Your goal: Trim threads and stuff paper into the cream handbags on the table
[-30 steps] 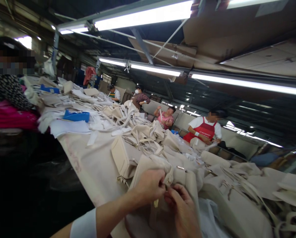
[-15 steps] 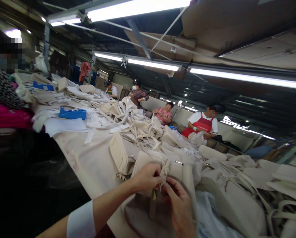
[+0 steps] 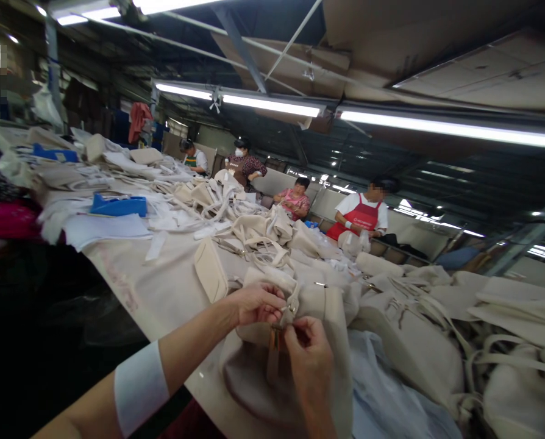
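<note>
The left hand (image 3: 256, 303) and right hand (image 3: 309, 360) both pinch a small metal clasp (image 3: 291, 309) on a soft, smooth cream handbag (image 3: 295, 360) lying at the near edge of the long cloth-covered table (image 3: 163, 286). Toward 12 o'clock, rounded cream bags pile up; at 10 o'clock sit two blue plastic trays (image 3: 118, 205). Four seated workers (image 3: 363, 213) line the far side.
</note>
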Action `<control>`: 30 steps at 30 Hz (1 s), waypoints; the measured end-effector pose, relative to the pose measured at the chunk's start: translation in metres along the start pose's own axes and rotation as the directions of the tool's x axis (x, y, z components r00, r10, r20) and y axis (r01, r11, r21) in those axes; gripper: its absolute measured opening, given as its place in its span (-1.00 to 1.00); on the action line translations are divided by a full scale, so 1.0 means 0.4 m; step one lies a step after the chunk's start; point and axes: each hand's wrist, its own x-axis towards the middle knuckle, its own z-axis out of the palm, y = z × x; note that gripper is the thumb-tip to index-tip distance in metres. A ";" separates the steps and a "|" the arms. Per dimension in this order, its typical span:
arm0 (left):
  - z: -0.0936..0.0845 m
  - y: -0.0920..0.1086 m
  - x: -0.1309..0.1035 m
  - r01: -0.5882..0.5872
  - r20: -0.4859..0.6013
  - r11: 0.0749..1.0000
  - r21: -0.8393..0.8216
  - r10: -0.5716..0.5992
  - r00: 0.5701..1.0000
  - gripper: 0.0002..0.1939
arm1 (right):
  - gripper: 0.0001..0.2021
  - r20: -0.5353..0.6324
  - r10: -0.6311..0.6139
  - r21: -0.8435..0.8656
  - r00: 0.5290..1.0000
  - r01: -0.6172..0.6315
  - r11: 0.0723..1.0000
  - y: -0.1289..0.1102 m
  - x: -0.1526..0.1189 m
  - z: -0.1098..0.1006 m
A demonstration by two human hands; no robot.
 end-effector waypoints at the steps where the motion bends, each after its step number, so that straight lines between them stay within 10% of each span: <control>1: 0.005 0.003 0.006 -0.030 -0.030 1.000 0.007 0.030 0.999 -0.63 | -0.80 -0.016 -0.013 -0.052 1.000 0.013 0.999 0.001 -0.012 0.006; 7: 0.029 0.007 0.042 -0.264 -0.224 0.962 0.069 0.273 0.936 -0.70 | -0.91 0.054 -0.005 -0.160 0.999 0.013 0.987 0.020 -0.095 0.023; 17: 0.039 -0.021 -0.018 -0.262 0.015 0.892 0.368 0.276 0.961 -0.80 | -0.87 0.192 0.056 0.104 0.980 -0.077 0.992 0.031 -0.120 0.015; 25: 0.079 -0.005 0.082 -0.233 -0.169 0.966 0.115 0.250 0.954 -0.80 | -0.90 0.090 -0.077 -0.090 0.993 0.085 0.992 0.068 -0.134 0.002; 30: 0.073 0.063 0.120 -0.272 -0.083 0.957 0.104 0.281 0.956 -0.81 | -0.61 0.143 -0.347 -0.302 0.927 0.375 0.877 0.104 -0.176 0.028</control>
